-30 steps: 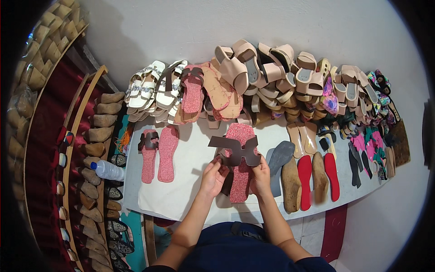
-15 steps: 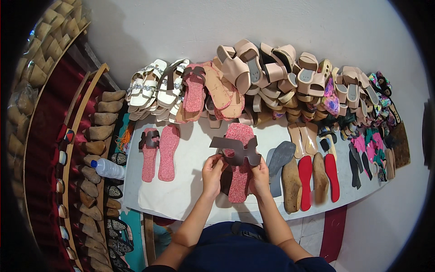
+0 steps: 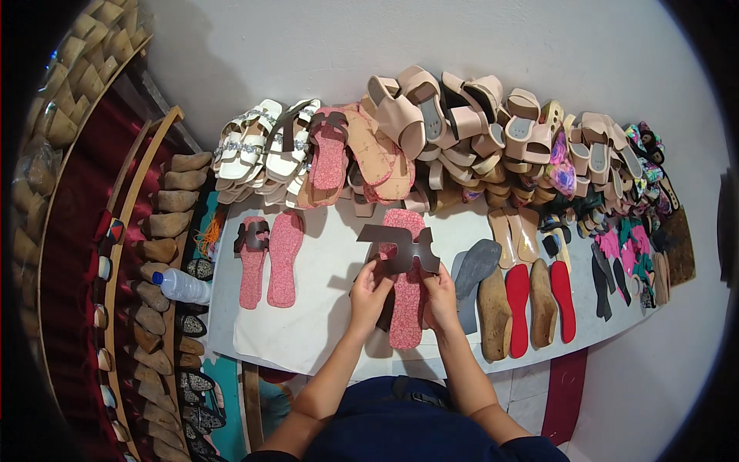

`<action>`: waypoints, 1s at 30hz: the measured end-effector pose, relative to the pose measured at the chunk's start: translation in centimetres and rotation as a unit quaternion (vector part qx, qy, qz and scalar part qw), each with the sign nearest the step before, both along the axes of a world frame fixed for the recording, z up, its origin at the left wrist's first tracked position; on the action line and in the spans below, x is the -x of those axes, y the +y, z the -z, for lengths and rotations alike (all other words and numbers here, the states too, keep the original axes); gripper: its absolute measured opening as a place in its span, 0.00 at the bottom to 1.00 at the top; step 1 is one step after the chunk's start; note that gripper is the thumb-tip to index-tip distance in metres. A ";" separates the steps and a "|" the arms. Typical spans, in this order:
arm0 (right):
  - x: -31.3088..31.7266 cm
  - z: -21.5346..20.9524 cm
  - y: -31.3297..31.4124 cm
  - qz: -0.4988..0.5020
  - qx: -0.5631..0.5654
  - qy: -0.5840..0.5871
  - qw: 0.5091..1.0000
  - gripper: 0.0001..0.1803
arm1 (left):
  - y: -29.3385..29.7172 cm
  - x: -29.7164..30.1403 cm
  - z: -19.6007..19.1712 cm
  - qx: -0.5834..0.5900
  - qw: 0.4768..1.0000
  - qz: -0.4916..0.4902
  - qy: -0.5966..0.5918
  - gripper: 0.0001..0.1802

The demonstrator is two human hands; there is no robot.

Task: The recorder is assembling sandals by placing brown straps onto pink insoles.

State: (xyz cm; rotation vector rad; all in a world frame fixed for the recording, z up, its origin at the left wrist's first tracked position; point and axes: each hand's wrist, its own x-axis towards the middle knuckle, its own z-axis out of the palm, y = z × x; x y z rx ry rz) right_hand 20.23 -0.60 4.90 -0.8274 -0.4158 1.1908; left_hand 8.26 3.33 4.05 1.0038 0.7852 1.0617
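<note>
A dark brown cut-out sandal upper (image 3: 408,252) is spread between my hands, over a pink patterned insole (image 3: 406,316) on the table. My left hand (image 3: 371,296) is closed at its lower left edge, thumb raised. Its lower right corner is pinched in my right hand (image 3: 441,299). The upper's long left arm sticks out past the insole, and part of the insole's toe end shows through and above it. Dark material under the insole is partly hidden by my hands. To the left lie another pink insole (image 3: 285,258) and a pink sandal with a brown upper (image 3: 252,262).
Finished sandals (image 3: 431,123) are heaped along the wall. Right of my hands lie a grey sole (image 3: 477,266), wooden shoe lasts (image 3: 495,316) and red insoles (image 3: 519,308). A water bottle (image 3: 183,286) and a rack of lasts (image 3: 171,202) stand left of the table.
The upper has tilted, its left arm rising a little and its face lying flatter. My left hand has shifted slightly right, with its thumb more upright. The right hand stays near the same spot.
</note>
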 end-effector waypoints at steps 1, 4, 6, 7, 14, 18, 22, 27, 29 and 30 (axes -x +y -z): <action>0.0 -0.1 0.0 -0.006 -0.001 0.002 1.000 0.12 | 0.1 -0.1 0.2 -0.013 0.999 -0.038 0.019 0.17; 0.1 -0.3 -0.1 -0.012 -0.003 0.011 1.000 0.13 | 0.2 0.0 0.5 -0.019 0.994 -0.091 0.059 0.13; 0.2 -0.3 -0.2 -0.014 -0.004 0.019 1.000 0.14 | 0.4 0.4 0.8 -0.017 0.993 -0.090 0.081 0.13; 0.3 -0.2 -0.2 -0.008 -0.008 0.023 1.000 0.14 | 0.4 0.5 0.7 -0.015 0.991 -0.085 0.103 0.13; 0.5 -0.4 0.1 0.003 -0.005 0.043 0.999 0.13 | -0.6 0.0 -1.2 0.073 0.995 -0.054 0.028 0.12; 0.4 -0.5 0.0 -0.012 -0.002 0.050 0.999 0.13 | -0.6 0.4 -0.9 0.095 0.995 -0.009 -0.036 0.11; 0.1 -0.4 0.0 -0.022 0.006 0.034 0.999 0.13 | -0.4 0.9 -0.6 0.098 0.992 0.036 -0.076 0.13; 0.1 -0.3 0.2 -0.010 -0.005 0.019 1.000 0.14 | -0.6 0.8 -1.2 0.102 0.987 0.049 -0.113 0.13; 0.1 -0.4 0.2 -0.018 0.001 0.017 1.000 0.14 | -0.7 0.8 -1.2 0.101 0.988 0.052 -0.109 0.13; 0.2 -0.4 0.2 -0.020 0.001 0.017 1.000 0.14 | -0.7 0.7 -0.9 0.094 0.991 0.043 -0.089 0.13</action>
